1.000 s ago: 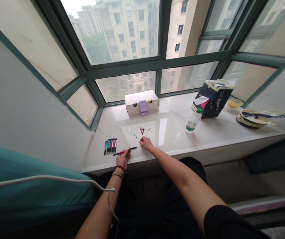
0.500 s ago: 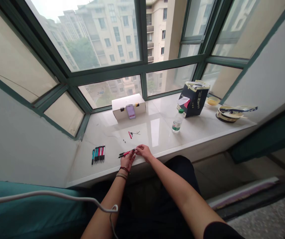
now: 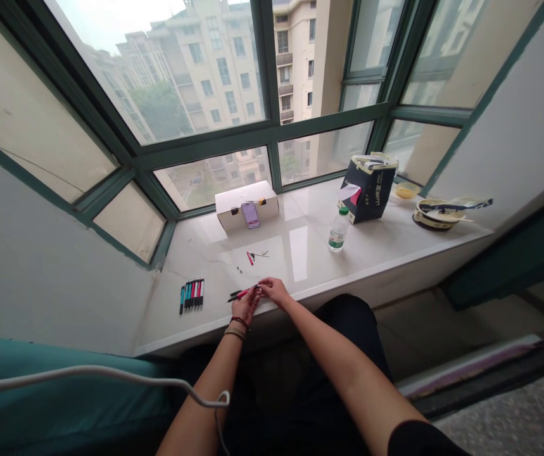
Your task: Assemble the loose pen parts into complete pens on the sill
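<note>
Near the front edge of the white sill, my left hand (image 3: 247, 304) is closed around a red pen (image 3: 242, 294) with a black grip, its tip pointing left. My right hand (image 3: 273, 290) pinches at the pen's other end, fingertips meeting those of the left; whether a small part sits between them is too small to tell. A dark pen piece (image 3: 234, 292) lies just behind the held pen. Farther back are a red pen part (image 3: 249, 258), a thin dark rod (image 3: 261, 255) and two tiny grey bits (image 3: 239, 269). At the left stands a row of several pens (image 3: 192, 296), teal, red and white.
A white box (image 3: 247, 204) with a purple packet (image 3: 251, 215) stands against the window. To the right are a water bottle (image 3: 338, 231), a dark paper bag (image 3: 371, 190), a small bowl (image 3: 406, 190) and a food bowl (image 3: 436, 215). A white cable (image 3: 110, 373) crosses the lower left.
The camera view has shifted slightly. Both hands stay at the same spot with the red pen between them, and the loose parts have not moved.
</note>
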Available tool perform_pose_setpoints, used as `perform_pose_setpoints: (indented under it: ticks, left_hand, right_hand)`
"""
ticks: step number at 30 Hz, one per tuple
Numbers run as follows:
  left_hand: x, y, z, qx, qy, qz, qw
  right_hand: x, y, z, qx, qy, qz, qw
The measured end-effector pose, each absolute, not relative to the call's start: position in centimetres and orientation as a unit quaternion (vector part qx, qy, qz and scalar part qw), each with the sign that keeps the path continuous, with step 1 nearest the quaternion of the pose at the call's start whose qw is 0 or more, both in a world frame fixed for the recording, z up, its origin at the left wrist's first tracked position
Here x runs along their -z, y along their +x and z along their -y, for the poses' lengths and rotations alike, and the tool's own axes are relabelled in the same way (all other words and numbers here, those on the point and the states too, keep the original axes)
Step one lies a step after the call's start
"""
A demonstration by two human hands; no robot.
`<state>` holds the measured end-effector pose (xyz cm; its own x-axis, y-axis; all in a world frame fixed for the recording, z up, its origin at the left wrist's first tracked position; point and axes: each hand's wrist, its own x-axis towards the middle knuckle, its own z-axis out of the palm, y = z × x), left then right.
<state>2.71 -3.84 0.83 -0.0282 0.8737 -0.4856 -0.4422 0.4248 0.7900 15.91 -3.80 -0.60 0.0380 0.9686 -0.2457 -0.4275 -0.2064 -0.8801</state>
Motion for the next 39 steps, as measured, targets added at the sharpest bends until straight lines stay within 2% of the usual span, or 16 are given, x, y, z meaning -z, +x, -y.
perform_pose_setpoints:
  ticks: [16, 31, 39]
  left_hand:
    - [-0.5, 2.7, 3.8, -0.502, 0.193, -0.508, 0.673]
    - [-0.7, 2.7, 4.0, -0.508, 0.202, -0.488, 0.681]
    - [-1.4, 2.8, 4.2, -0.511, 0.188, -0.478, 0.689]
  right_hand:
    - [1.1, 15.7, 3.5, -0.605, -0.492, 0.334, 0.529]
    - [0.4, 15.6, 3.9, -0.395, -0.619, 0.555, 0.389]
    - [0.1, 15.9, 4.0, -0.450, -0.595, 0.540, 0.389]
